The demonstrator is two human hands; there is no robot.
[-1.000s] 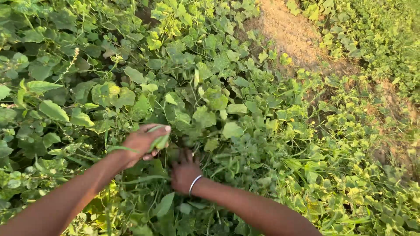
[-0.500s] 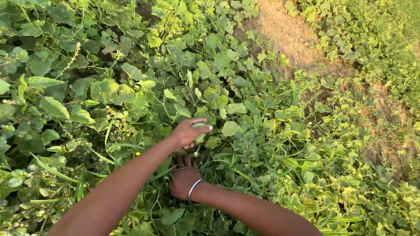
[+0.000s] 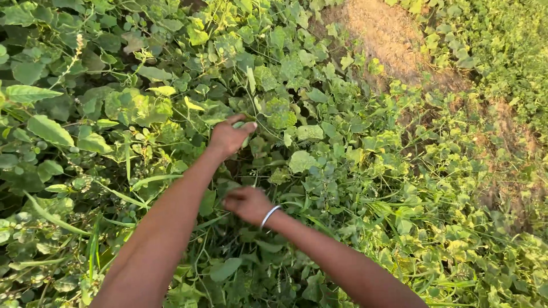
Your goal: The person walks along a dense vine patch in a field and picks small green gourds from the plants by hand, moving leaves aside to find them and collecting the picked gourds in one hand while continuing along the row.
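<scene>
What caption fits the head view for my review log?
Left hand closed around a small pale green thing among leafy vines; right hand, white bangle at the wrist, lower in the foliage.

The left hand [image 3: 228, 136] is reaching into a dense mat of leafy vines [image 3: 142, 108], its fingers [image 3: 246, 126] closing around a small pale green pod [image 3: 240, 125]. The right hand [image 3: 246, 204], wearing a white bangle [image 3: 269, 216], is pressing among stems lower down. A bare soil path [image 3: 388, 40] is running along the upper right.

Bare brown sandy ground [image 3: 388, 40] lies beneath a dense mat of green leafy vines [image 3: 319, 142], grass blades among them.
</scene>
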